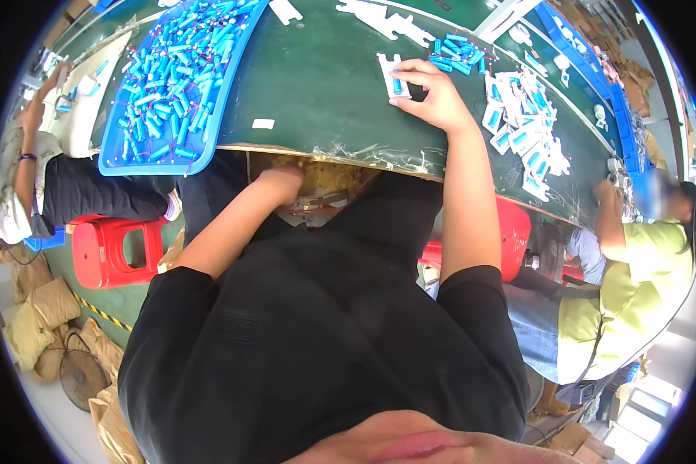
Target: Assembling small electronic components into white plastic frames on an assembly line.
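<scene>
My right hand (437, 97) is over the green table, thumb and fingers closed on a small white plastic holder (385, 68). A blue cylindrical cell (397, 83) sits in that holder, beneath my fingertips. Below the table's front edge, my left hand (282, 184) reaches toward a container with yellowish contents (329, 179) by my lap. Its fingers are hidden, so what it touches cannot be made out. Just beyond my right hand lies a small pile of blue cells (456, 54). White holders with blue cells (522, 124) are heaped to its right.
A blue tray (228, 100) full of blue wired cells stands on the table (309, 93) at left. Flat white pieces (383, 22) lie at the back. Co-workers sit on both sides, one in a yellow-green shirt (649, 263). A red stool (100, 251) stands at left.
</scene>
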Available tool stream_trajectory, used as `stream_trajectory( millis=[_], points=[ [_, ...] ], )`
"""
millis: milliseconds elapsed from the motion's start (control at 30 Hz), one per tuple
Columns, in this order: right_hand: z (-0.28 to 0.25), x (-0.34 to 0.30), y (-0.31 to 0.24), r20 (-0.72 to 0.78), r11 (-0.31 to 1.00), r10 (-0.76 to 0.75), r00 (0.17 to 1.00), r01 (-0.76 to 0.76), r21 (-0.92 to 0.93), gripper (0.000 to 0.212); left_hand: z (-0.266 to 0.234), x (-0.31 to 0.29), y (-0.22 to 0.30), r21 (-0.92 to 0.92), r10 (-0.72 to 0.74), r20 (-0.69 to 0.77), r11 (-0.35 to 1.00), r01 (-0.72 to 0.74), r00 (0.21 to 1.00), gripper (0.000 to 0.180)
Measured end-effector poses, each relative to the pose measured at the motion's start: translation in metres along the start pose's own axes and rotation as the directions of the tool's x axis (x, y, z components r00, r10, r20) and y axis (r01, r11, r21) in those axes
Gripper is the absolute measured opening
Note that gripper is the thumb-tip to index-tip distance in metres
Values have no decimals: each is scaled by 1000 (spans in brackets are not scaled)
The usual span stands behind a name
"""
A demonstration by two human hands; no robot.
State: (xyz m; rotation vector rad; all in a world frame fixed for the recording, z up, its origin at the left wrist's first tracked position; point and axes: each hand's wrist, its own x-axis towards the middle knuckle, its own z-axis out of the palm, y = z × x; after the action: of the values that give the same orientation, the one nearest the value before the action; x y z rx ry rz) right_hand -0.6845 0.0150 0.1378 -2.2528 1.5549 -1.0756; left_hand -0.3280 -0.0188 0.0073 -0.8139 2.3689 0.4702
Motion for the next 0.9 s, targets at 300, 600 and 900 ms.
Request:
stream_trajectory(
  millis=[300, 600, 900],
  points=[
    [-36, -4, 36, -795, 826, -130, 593, -378, -418, 48, 3, 24, 16, 204, 54, -764, 966, 161, 642, 55],
    [-29, -4, 46, -642, 920, 12, 766, -260, -293, 33, -129, -79, 87, -640, 695, 17, 560, -527, 719, 40],
    [-8, 6, 37, -459, 884, 211, 863, -369, -287, 26, -290, 96, 88, 0, 185, -926, 871, -490, 328, 37]
  ],
)
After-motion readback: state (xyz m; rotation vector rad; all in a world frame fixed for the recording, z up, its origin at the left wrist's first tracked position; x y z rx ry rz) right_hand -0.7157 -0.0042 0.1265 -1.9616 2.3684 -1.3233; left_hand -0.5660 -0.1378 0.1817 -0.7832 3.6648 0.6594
